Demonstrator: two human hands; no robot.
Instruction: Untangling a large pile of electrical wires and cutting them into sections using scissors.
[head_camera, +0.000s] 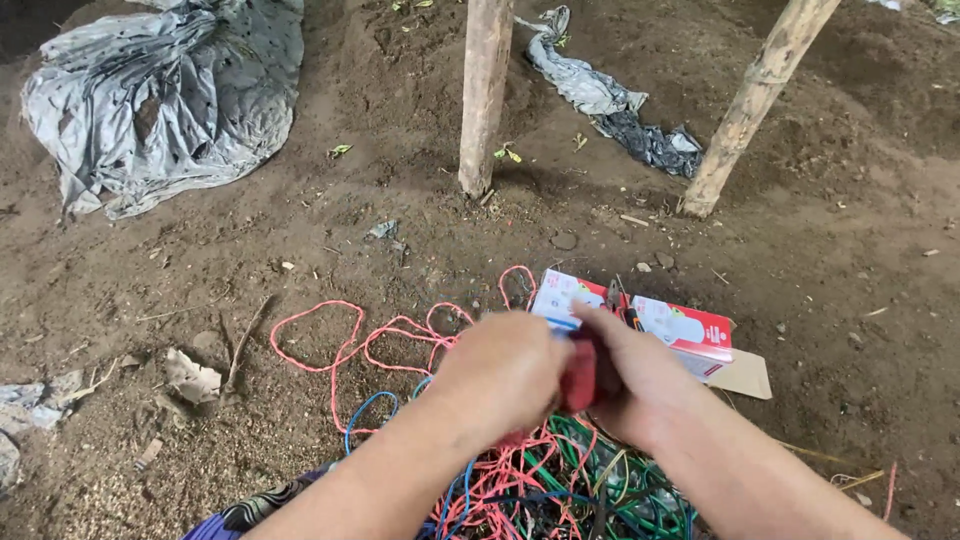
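My left hand (505, 372) and my right hand (635, 375) meet low in the middle of the view, both closed around a small red object (580, 378) held between them. What the red object is cannot be made out. Below the hands lies a tangle of wires (560, 485) in pink, blue and green. A pink wire (330, 335) loops out over the dirt to the left. Just behind the hands lies a red and white cardboard box (680, 330), with a pair of pliers (622, 305) resting on it.
Bare dirt ground all around. Two wooden posts stand behind: an upright one (484, 90) and a leaning one (755, 100). A grey plastic sheet (165, 95) lies crumpled at top left, another strip (610, 105) between the posts. Paper scraps (190, 378) lie at left.
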